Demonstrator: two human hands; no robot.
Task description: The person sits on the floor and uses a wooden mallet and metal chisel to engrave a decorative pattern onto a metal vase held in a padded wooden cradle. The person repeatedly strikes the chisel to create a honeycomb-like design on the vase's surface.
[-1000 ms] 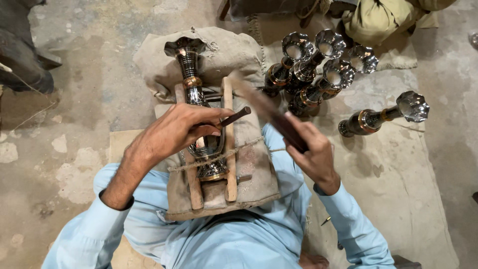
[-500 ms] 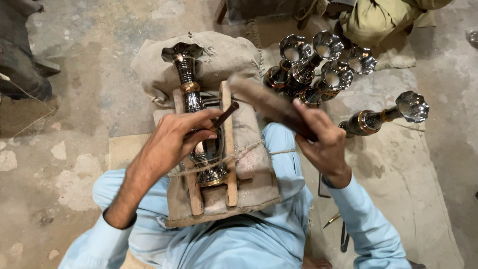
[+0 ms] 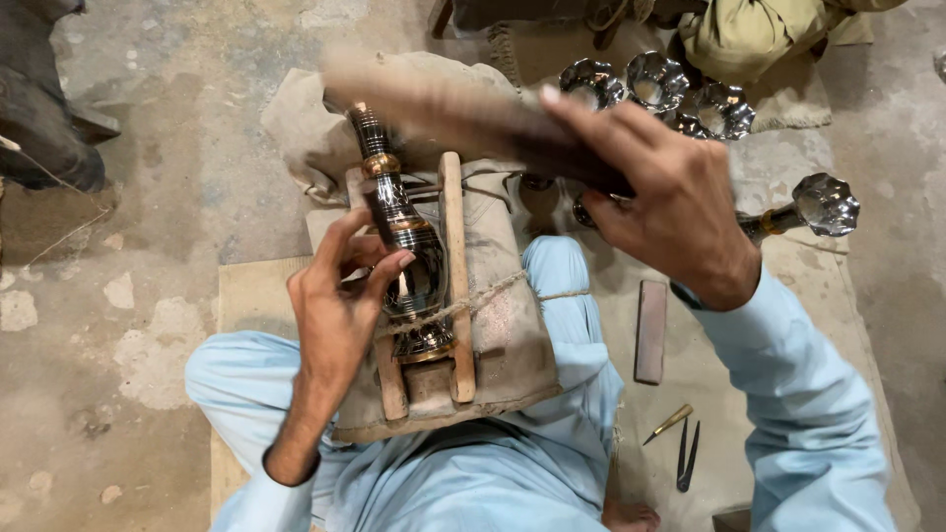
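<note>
Mid-frame, a slim metal vase (image 3: pixel 409 261) lay cradled between two wooden rails (image 3: pixel 453 276) on a cloth pad, tied down with twine. The left hand (image 3: pixel 340 305) steadied it, fingers curled against its glossy dark body. The right hand (image 3: pixel 670 207) gripped a blurred wooden mallet (image 3: pixel 463 113) above. Judging by the shiny finished vases (image 3: pixel 655 89) at upper right, the work looked well underway.

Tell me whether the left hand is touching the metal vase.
Touching. The head view shows the left hand with its fingertips pressed against the side of the metal vase, which lies between two wooden slats; no gap shows between fingers and vase.
</note>
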